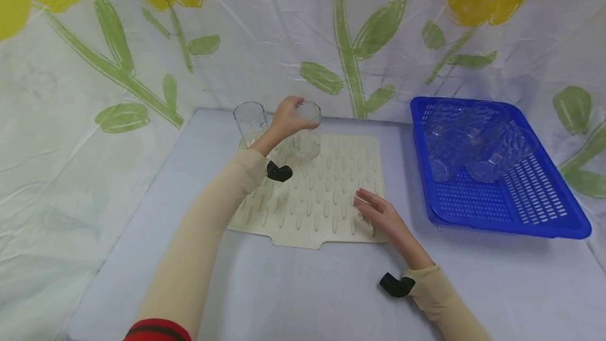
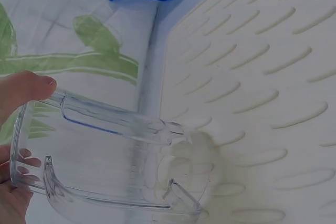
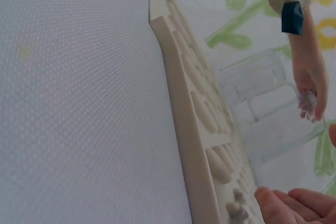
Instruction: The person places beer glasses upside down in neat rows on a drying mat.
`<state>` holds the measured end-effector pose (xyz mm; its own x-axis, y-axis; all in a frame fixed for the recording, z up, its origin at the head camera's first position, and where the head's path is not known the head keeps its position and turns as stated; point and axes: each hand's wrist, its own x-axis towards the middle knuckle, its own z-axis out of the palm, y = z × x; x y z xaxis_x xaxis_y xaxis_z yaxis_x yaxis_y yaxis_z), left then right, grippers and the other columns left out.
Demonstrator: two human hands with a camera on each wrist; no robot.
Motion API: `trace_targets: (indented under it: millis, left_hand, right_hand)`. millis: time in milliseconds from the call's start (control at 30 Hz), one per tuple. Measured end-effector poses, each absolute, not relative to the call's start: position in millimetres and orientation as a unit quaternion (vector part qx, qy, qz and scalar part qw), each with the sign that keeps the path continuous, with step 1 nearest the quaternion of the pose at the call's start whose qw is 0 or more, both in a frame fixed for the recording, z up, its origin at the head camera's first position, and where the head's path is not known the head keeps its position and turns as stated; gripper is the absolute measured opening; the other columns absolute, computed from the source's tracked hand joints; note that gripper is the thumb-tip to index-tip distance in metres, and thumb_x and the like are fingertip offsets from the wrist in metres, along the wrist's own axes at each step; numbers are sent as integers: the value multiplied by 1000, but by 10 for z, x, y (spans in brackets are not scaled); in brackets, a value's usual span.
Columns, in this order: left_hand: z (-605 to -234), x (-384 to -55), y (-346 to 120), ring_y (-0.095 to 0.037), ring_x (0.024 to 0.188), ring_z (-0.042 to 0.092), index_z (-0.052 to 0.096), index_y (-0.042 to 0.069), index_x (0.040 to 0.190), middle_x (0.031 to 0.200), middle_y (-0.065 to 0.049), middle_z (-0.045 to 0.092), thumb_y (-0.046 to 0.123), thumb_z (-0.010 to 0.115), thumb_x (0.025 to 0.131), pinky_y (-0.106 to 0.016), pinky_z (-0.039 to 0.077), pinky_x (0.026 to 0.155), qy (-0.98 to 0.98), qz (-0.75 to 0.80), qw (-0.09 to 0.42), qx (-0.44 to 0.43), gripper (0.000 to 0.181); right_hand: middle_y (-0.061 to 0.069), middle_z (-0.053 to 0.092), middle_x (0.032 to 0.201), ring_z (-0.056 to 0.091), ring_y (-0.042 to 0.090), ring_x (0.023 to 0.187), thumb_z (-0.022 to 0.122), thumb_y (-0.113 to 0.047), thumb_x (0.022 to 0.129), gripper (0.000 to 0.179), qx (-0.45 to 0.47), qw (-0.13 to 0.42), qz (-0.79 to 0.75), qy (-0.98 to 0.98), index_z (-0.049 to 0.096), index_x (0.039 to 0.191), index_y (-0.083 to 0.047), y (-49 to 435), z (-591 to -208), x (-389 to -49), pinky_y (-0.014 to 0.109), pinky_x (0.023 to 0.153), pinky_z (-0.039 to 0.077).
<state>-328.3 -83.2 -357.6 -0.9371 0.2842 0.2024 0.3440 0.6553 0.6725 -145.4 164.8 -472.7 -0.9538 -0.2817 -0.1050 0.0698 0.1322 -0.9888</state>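
Note:
My left hand (image 1: 285,122) grips a clear glass mug (image 1: 307,143) by its rim, from above. The mug stands upright over the back part of a cream, ridged drying mat (image 1: 298,239). In the left wrist view, the thumb and fingertips hold opposite sides of the mug's rim (image 2: 113,111), and its base is at the mat. Another clear glass (image 1: 250,120) stands upright just left of it, partly behind the left wrist. Over the mat's right front area, my right hand (image 1: 381,213) has its fingers extended and holds nothing.
On the right sits a blue slotted plastic basket (image 1: 502,231), with several clear glasses (image 1: 473,143) lying toward its back. Both basket and mat are on a pale table (image 1: 303,293). Behind rises a white sheet (image 1: 255,30) painted with yellow flowers.

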Motion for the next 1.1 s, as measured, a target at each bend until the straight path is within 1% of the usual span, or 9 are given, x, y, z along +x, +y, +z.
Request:
trace_targets:
  millis: [300,367,467,567,767,933,1100]
  left_hand:
    - [-3689,-3349,-866,-29,113,41,45,-7,125,123,-17,45,26,78,68,-33,34,93,-911,-378,52,-160,73]
    - [-3699,-3357,-873,-29,113,41,45,-7,125,123,-17,46,25,78,68,-33,34,94,-910,-378,54,-160,74]
    - [-3709,-3360,-873,-29,113,41,45,-7,125,123,-17,45,26,78,68,-33,34,93,-910,-378,53,-162,74]
    - [-3708,-3356,-859,-28,114,40,44,-6,126,124,-17,44,26,78,68,-33,34,94,-911,-375,47,-164,74]
    - [-3712,-3366,-854,-28,118,38,41,-5,129,128,-17,42,29,76,70,-31,31,97,-918,-355,36,-170,76]
    - [-3735,-3363,-873,-28,119,36,41,-4,130,129,-17,41,30,76,70,-32,30,98,-919,-352,33,-176,76]
    - [-3761,-3364,-853,-27,120,35,40,-2,131,131,-16,40,31,74,72,-33,30,97,-916,-355,27,-186,76]
  right_hand:
    - [15,32,139,31,26,125,51,-22,92,57,-68,134,-647,747,29,138,2,1630,-4694,-1468,41,100,24]
    - [15,31,139,31,26,125,51,-21,92,57,-70,137,-649,745,28,138,2,1626,-4691,-1471,40,100,26]
    - [16,30,139,33,27,124,51,-20,92,57,-72,143,-658,736,27,138,3,1620,-4691,-1475,31,97,31]
    - [15,31,139,34,26,123,52,-20,92,57,-72,144,-662,732,27,138,2,1612,-4689,-1477,25,93,34]
    - [16,37,136,36,25,122,52,-16,91,53,-83,143,-657,735,32,136,3,1605,-4639,-1479,28,93,35]
    - [21,43,129,39,30,119,51,-10,91,44,-105,141,-643,745,39,130,7,1627,-4594,-1468,26,89,39]
    - [24,45,126,41,34,116,50,-3,90,41,-129,147,-633,749,40,127,10,1647,-4539,-1439,25,88,41]
